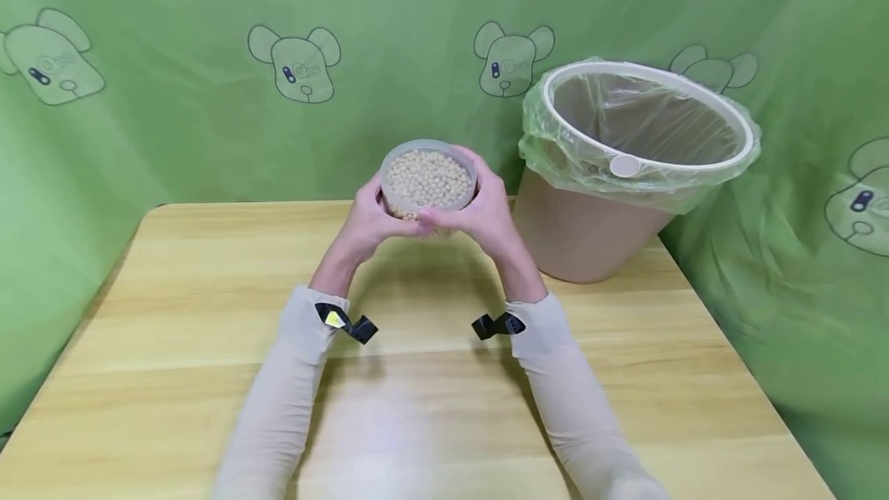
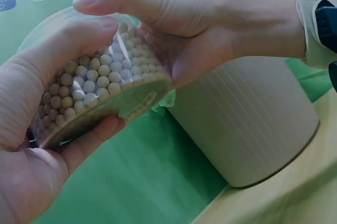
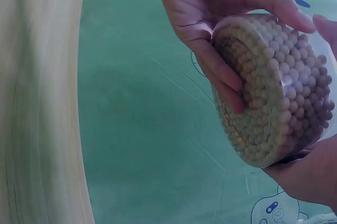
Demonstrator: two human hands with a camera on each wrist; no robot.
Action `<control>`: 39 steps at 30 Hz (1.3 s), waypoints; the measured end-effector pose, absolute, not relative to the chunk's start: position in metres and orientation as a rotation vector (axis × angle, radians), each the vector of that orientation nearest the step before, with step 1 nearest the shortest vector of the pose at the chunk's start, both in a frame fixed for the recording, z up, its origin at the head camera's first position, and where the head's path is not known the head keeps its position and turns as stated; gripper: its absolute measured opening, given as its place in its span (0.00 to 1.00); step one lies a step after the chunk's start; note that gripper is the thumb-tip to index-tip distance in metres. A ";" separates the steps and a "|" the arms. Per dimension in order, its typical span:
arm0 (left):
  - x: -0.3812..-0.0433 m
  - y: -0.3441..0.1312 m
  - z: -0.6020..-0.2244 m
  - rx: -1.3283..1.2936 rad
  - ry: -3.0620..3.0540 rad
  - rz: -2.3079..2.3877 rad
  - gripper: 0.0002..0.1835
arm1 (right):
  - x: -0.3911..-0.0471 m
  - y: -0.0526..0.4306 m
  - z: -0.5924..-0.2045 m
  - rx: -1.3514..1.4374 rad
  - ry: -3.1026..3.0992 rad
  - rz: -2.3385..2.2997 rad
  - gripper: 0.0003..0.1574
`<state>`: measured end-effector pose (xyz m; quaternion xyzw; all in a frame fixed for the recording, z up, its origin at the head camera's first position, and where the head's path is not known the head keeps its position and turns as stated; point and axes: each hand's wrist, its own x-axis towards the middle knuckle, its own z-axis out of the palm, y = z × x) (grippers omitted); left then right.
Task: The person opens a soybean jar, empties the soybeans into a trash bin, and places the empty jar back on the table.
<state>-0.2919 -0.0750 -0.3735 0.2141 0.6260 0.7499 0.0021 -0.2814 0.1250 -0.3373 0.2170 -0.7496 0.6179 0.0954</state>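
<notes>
Both hands hold a clear round plastic tub, filled with small round beige balls, over the far part of the table. My left hand grips its left side, thumb along the near wall and fingers reaching underneath, as the left wrist view shows. On the other side my right hand grips the wall, its thumb meeting the left thumb at the front. From below, the right wrist view shows the tub tilted, with the left hand above and the right hand at lower right.
A beige-pink trash bin with a thin green liner bag and white rim ring stands at the table's back right. The wooden table ends at a green curtain printed with bear heads. Black wrist mounts jut inward from the sleeves.
</notes>
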 end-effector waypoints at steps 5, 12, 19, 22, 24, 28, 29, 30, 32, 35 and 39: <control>-0.293 -0.079 -0.375 0.684 1.940 2.329 0.55 | -0.279 0.128 -0.334 0.682 -2.274 1.847 0.57; -0.292 -0.081 -0.368 0.757 1.996 2.207 0.59 | -0.273 0.126 -0.326 0.627 -2.342 1.815 0.72; -0.285 -0.077 -0.366 0.799 2.247 2.132 0.67 | -0.266 0.114 -0.325 0.586 -2.379 1.526 0.75; -0.282 -0.077 -0.371 0.778 2.325 2.138 0.67 | -0.266 0.113 -0.328 0.602 -2.381 1.501 0.73; -0.282 -0.077 -0.374 0.770 2.385 2.130 0.67 | -0.266 0.113 -0.329 0.628 -2.372 1.487 0.72; -0.283 -0.073 -0.376 0.779 2.462 2.136 0.67 | -0.269 0.116 -0.327 0.682 -2.339 1.467 0.72; -0.284 -0.072 -0.376 0.785 2.470 2.140 0.67 | -0.269 0.117 -0.327 0.690 -2.336 1.465 0.71; -0.283 -0.072 -0.376 0.788 2.479 2.139 0.67 | -0.270 0.118 -0.327 0.696 -2.335 1.465 0.71; -0.283 -0.071 -0.376 0.791 2.497 2.131 0.66 | -0.270 0.119 -0.327 0.706 -2.335 1.472 0.70; -0.280 -0.073 -0.377 0.804 2.507 2.111 0.65 | -0.268 0.120 -0.328 0.727 -2.334 1.483 0.68; -0.278 -0.078 -0.376 0.886 2.458 2.080 0.64 | -0.266 0.126 -0.329 0.810 -2.335 1.491 0.67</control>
